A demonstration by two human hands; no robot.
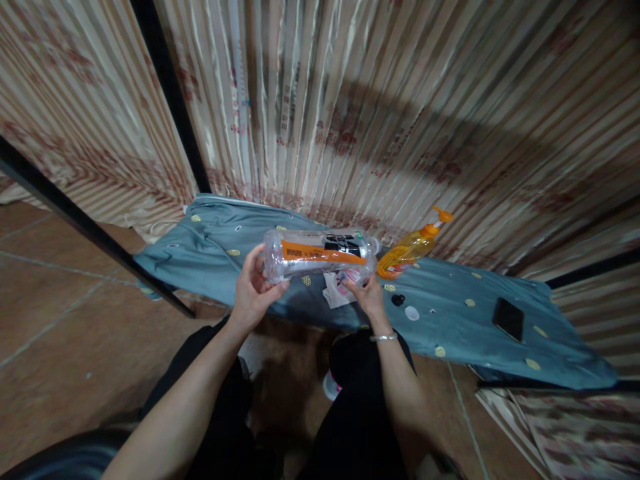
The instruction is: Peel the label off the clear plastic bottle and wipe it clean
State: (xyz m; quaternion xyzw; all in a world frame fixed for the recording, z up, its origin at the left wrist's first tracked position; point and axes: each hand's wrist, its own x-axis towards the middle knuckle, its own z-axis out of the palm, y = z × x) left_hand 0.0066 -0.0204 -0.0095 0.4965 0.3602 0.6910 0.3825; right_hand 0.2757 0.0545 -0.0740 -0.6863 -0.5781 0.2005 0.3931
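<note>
The left hand [255, 287] and right hand [369, 297] are gripping a clear labelled bottle [320, 255] near its ends, sideways above the cloth-covered table [465, 327]. Both are partly hiding a white printed piece [334, 295]; a pump bottle [406, 255] (orange-topped) is standing nearby, a smartphone [509, 320] lying farther right.

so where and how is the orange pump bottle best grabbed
Probably around the pump bottle's body, below the pump head, coming from the picture's right: the body is broad, the pump head is narrow and juts out, and the clear bottle and right hand crowd its left side.
</note>
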